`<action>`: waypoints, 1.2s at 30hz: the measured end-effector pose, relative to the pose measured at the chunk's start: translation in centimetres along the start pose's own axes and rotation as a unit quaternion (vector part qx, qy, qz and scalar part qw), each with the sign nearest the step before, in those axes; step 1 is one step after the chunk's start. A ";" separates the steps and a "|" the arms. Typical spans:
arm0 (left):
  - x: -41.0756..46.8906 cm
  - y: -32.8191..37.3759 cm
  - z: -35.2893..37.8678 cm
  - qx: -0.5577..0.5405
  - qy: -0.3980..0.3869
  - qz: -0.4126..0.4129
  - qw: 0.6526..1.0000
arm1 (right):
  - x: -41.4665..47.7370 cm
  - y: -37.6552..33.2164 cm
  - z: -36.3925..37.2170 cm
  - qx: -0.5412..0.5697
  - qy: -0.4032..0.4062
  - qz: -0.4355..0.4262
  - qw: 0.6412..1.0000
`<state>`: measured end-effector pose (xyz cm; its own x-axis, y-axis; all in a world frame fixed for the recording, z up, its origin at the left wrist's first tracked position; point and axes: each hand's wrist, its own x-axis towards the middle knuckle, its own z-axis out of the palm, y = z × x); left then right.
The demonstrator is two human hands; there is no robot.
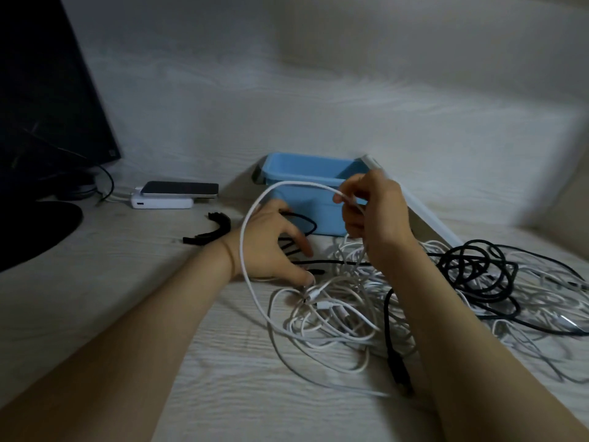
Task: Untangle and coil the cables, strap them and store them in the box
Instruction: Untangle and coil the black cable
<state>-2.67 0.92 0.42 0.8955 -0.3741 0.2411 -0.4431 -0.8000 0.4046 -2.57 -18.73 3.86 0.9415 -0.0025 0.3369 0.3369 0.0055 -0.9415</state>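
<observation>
Head view: my right grip (373, 215) is raised and pinches a white cable (241, 250) between thumb and fingertips. From that grip the cable loops leftward, crosses the wrist of my left grip (271, 247), and drops into the tangle of cables (350, 314), which lies below both grips and nearer to me on the surface (127, 314). My left grip is low, fingers spread and unclenched, touching a black cable (314, 226), with its thumb at the tangle's edge. The blue box (318, 218) stands open just behind both grips. A white lid (427, 215) leans just beyond the right grip. Black straps (207, 234) lie left of the left grip.
</observation>
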 end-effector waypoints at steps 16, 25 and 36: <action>0.5 0.3 1.8 0.107 0.072 0.071 0.989 | 1.0 0.9 0.2 0.023 0.052 -0.075 0.996; 0.4 0.9 0.5 -0.030 0.200 0.183 0.962 | 0.7 1.1 -0.6 -0.083 0.213 -0.148 0.962; 1.9 -0.2 0.7 -0.137 0.177 0.140 0.965 | -0.4 1.1 0.9 -0.351 -0.017 -0.271 0.896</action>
<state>-0.86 0.03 0.18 0.6906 -0.3341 0.6414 -0.7028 -0.5195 0.4861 -2.55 -17.79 2.69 0.6439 0.2162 0.7339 0.6722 -0.6180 -0.4077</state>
